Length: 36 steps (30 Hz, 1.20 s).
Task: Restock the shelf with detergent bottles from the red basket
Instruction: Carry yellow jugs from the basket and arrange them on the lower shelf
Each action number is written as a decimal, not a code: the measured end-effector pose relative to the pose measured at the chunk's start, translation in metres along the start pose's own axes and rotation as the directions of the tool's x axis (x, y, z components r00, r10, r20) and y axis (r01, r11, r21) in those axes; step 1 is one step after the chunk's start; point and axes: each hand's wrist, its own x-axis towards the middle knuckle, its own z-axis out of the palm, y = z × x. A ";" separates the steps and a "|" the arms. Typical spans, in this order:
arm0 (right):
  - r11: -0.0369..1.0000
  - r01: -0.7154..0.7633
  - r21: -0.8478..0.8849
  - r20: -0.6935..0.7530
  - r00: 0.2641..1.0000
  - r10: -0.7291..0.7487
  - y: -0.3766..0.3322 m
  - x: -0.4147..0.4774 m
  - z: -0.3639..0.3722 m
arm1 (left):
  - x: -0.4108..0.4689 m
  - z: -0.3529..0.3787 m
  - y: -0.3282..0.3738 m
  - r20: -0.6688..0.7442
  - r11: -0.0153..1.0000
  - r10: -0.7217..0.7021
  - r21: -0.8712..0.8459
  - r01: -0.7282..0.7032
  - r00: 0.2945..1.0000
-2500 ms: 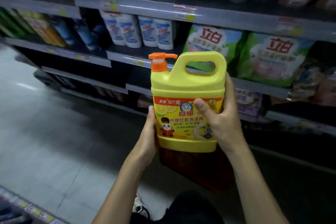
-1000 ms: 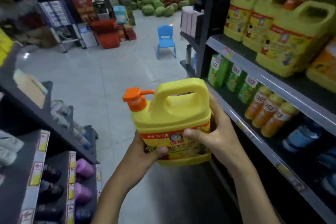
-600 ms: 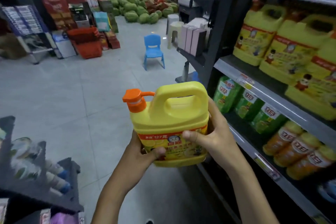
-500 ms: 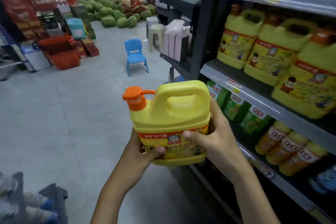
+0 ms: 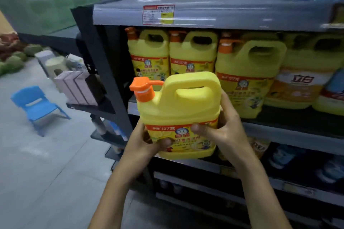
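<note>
I hold a yellow detergent bottle (image 5: 178, 106) with an orange pump cap upright in front of me, at chest height. My left hand (image 5: 143, 147) grips its lower left corner, thumb on the label. My right hand (image 5: 223, 128) wraps its right side, thumb across the front. Right behind it is the shelf (image 5: 290, 130) that carries a row of the same yellow bottles (image 5: 191, 55), orange caps pointing left. The red basket is out of sight.
The shelf unit's dark end post (image 5: 104, 72) stands left of the bottle row. A shelf above (image 5: 204, 13) bears a price tag and yellow pouches. Lower shelves hold orange and blue bottles (image 5: 284, 154). A blue child's chair (image 5: 37, 106) and pale stools (image 5: 55, 65) stand on the grey floor at left.
My view has swung right and closer to the shelf, so the row of yellow bottles now sits straight behind the held bottle. Both hands keep the same grip.
</note>
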 end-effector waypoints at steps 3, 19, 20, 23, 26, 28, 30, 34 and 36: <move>0.999 0.040 -0.016 -0.069 0.997 -0.041 0.009 0.028 -0.005 | 0.046 -0.003 0.002 0.089 0.999 0.029 0.043 -0.033 0.996; 0.987 0.071 -0.146 -0.199 0.975 -0.099 0.049 0.134 0.002 | 0.185 -0.029 -0.001 0.230 0.992 0.120 0.002 -0.124 0.966; 0.985 0.064 -0.157 -0.203 0.975 -0.095 0.053 0.136 0.002 | 0.187 -0.028 -0.005 0.234 0.993 0.114 -0.007 -0.116 0.965; 0.990 0.017 -0.142 -0.233 0.971 -0.050 0.062 0.137 0.003 | 0.191 -0.024 -0.014 0.259 0.994 0.112 -0.034 -0.106 0.959; 0.979 -0.024 -0.203 -0.279 0.960 -0.034 0.064 0.133 0.006 | 0.195 -0.022 -0.021 0.254 0.991 0.126 -0.069 -0.113 0.959; 0.966 -0.043 -0.254 -0.321 0.946 -0.043 0.062 0.128 0.013 | 0.197 -0.021 -0.028 0.230 0.987 0.153 -0.083 -0.137 0.961; 0.941 -0.083 -0.327 -0.384 0.922 -0.052 0.064 0.123 0.022 | 0.197 -0.020 -0.031 0.220 0.986 0.166 -0.071 -0.154 0.961; 0.867 -0.160 -0.472 -0.486 0.867 -0.105 0.073 0.099 0.030 | 0.191 -0.017 -0.034 0.193 0.979 0.202 -0.076 -0.190 0.960; 0.831 -0.105 -0.546 -0.565 0.779 -0.272 0.068 0.076 0.018 | 0.187 -0.015 -0.038 0.167 0.973 0.231 -0.066 -0.223 0.959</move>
